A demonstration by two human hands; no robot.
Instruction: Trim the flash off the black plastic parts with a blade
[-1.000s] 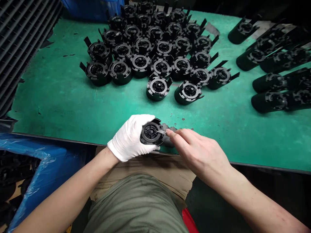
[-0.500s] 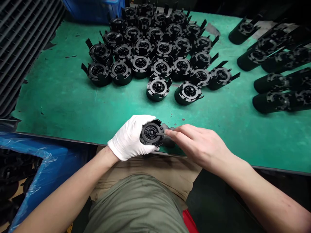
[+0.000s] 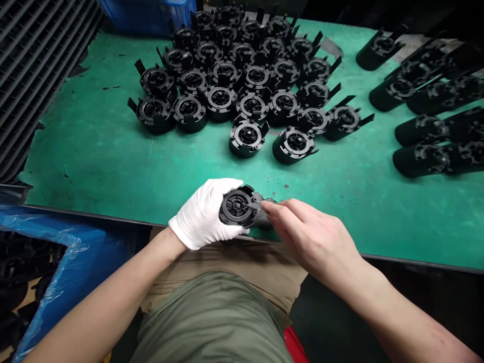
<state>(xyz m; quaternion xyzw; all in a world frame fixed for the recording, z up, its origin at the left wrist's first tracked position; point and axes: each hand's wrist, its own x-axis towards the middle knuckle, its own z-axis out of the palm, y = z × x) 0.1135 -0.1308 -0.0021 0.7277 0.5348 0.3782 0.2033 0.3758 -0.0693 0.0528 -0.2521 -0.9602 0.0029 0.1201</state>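
My left hand (image 3: 204,214), in a white glove, is wrapped round a round black plastic part (image 3: 237,207) at the near edge of the green mat (image 3: 106,151). The part's ribbed circular face points up at me. My bare right hand (image 3: 312,239) is pinched on a small thin metal tool (image 3: 257,205) whose tip rests on the part's right rim. Beyond my hands, several like black round parts (image 3: 247,137) stand in a tight cluster on the mat.
Long black tube-shaped housings (image 3: 419,157) lie in rows at the right. A blue plastic-lined bin (image 3: 56,267) with dark parts sits at lower left. A black slatted rack (image 3: 34,60) runs along the left, and a blue crate (image 3: 147,15) stands at the back.
My right hand has shifted slightly along the part's rim with the small tool. My left hand holds the part in the same place.
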